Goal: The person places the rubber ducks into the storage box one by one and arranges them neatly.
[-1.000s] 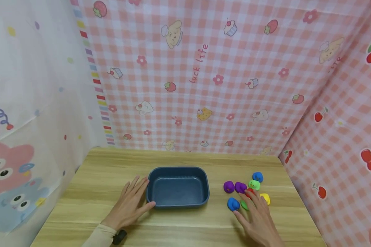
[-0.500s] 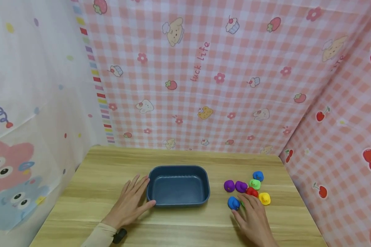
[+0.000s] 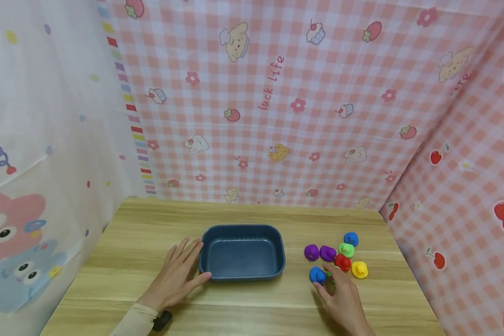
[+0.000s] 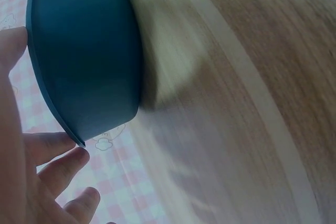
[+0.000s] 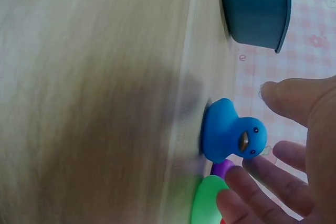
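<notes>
My left hand (image 3: 177, 275) rests against the left end of a dark blue rectangular basin (image 3: 243, 276), its thumb and fingertips touching the rim with fingers fairly straight. In the left wrist view, the thumb and index finger meet the basin's rim (image 4: 44, 95) from outside. Over on the right, my right hand (image 3: 343, 301) hovers around a blue rubber duck (image 3: 317, 275), fingers spread. The right wrist view shows the thumb apart from this blue duck (image 5: 223, 129) and the fingertips right beside its head. A green duck (image 5: 206, 203) lies next to it, mostly hidden by the hand in the head view.
Behind the right hand sit two purple ducks (image 3: 311, 252), a red duck (image 3: 342, 262), a light green duck (image 3: 346, 250), a yellow duck (image 3: 359, 269) and another blue duck (image 3: 351, 239). Patterned cloth (image 3: 252, 116) hangs at the back and sides of the wooden table (image 3: 159, 219).
My right hand has drawn back and left from over the red and green ducks towards the near blue duck, uncovering the red and yellow ducks. The left hand stays at the basin.
</notes>
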The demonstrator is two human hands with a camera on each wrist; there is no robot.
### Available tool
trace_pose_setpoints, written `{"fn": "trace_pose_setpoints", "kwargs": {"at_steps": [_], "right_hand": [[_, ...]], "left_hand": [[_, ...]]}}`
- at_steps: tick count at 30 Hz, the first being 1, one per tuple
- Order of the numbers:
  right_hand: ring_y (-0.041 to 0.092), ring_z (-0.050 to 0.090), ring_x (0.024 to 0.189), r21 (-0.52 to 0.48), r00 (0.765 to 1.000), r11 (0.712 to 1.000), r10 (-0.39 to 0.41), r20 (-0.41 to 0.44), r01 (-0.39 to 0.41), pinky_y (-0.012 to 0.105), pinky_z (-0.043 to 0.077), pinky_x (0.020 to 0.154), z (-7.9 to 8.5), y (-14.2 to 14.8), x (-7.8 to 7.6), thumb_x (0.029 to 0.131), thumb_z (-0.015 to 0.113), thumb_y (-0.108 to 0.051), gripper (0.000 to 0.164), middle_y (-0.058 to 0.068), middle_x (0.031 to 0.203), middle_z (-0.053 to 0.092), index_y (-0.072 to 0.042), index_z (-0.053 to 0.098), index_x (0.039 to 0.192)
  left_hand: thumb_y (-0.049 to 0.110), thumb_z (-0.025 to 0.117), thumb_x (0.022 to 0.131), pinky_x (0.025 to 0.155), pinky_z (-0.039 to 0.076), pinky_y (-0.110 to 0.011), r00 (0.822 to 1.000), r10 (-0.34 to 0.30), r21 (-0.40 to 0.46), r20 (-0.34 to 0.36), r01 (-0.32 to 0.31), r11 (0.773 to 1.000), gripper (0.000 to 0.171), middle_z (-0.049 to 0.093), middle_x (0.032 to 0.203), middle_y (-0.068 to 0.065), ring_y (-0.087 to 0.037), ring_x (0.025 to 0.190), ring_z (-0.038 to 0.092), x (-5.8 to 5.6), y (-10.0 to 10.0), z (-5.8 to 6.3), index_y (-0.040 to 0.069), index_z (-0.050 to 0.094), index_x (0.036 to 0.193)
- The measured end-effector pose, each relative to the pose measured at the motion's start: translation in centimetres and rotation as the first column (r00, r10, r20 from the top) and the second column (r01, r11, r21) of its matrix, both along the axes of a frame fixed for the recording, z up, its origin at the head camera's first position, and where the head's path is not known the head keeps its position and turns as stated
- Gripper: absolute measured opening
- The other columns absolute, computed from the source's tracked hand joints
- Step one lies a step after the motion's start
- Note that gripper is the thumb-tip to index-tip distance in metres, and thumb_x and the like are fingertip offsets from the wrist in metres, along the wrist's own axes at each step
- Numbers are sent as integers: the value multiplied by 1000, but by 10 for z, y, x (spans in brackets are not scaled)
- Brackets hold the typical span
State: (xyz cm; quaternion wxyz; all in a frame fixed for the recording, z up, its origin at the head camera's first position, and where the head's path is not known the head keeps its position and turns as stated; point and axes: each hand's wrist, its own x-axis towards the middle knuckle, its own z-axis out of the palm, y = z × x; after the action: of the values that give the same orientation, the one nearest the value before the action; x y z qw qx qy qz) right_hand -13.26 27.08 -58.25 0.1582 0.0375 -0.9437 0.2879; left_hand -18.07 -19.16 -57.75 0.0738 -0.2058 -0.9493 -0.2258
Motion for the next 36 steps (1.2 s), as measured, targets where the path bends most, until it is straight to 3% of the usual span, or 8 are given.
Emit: {"fn": "trace_pose_setpoints", "kwargs": {"at_steps": [5, 8, 12, 17, 23, 36], "right_hand": [[42, 77, 128, -25, 999, 999, 33, -11, -33, 63, 62, 110, -4, 4, 1, 89, 94, -1, 57, 22, 138, 79, 4, 72, 142], [41, 78, 126, -29, 999, 999, 41, -16, -41, 61, 64, 107, -6, 6, 0, 89, 93, 2, 55, 21, 136, 80, 4, 74, 140], [31, 80, 114, -43, 999, 998, 42, 3, -42, 46, 70, 95, -9, 8, 0, 89, 92, 4, 48, 15, 129, 82, 0, 77, 135], [20, 76, 104, -60, 999, 997, 53, -2, -53, 26, 65, 82, -12, 9, -1, 91, 90, 6, 42, 9, 124, 83, -5, 79, 131], [16, 76, 99, -59, 997, 996, 70, -20, -71, 26, 66, 81, -12, 11, -2, 92, 89, 7, 38, 7, 121, 83, -6, 81, 127], [8, 70, 93, -103, 994, 990, 99, 51, -93, 19, 63, 75, -9, 13, -4, 93, 88, 6, 36, 6, 119, 80, -7, 82, 126]], "left_hand": [[58, 73, 106, 135, 25, -78, 1000, -4, 4, 2, 4, 1000, 89, 46, 179, -19, -51, 171, 33, -1, 0, 1, 1, 47, 171], [58, 73, 106, 135, 25, -78, 1000, -6, 1, 0, 6, 1000, 89, 46, 180, -19, -50, 171, 32, -1, 1, 0, 2, 47, 171], [57, 73, 106, 135, 26, -78, 1000, -5, 0, -3, 5, 1000, 89, 46, 179, -19, -50, 171, 33, 0, 1, 0, 2, 47, 171], [56, 75, 106, 135, 26, -78, 1000, -1, 4, 1, 1, 1000, 89, 47, 179, -18, -50, 171, 33, 0, 1, 0, 2, 48, 171], [55, 74, 106, 136, 28, -76, 1000, -3, 0, 8, 3, 1000, 88, 47, 179, -19, -49, 170, 35, 1, 1, 1, 1, 47, 171], [53, 74, 107, 134, 34, -75, 1000, -9, -4, 28, 9, 1000, 87, 44, 180, -19, -48, 169, 38, -1, -1, 2, 2, 45, 172]]}}
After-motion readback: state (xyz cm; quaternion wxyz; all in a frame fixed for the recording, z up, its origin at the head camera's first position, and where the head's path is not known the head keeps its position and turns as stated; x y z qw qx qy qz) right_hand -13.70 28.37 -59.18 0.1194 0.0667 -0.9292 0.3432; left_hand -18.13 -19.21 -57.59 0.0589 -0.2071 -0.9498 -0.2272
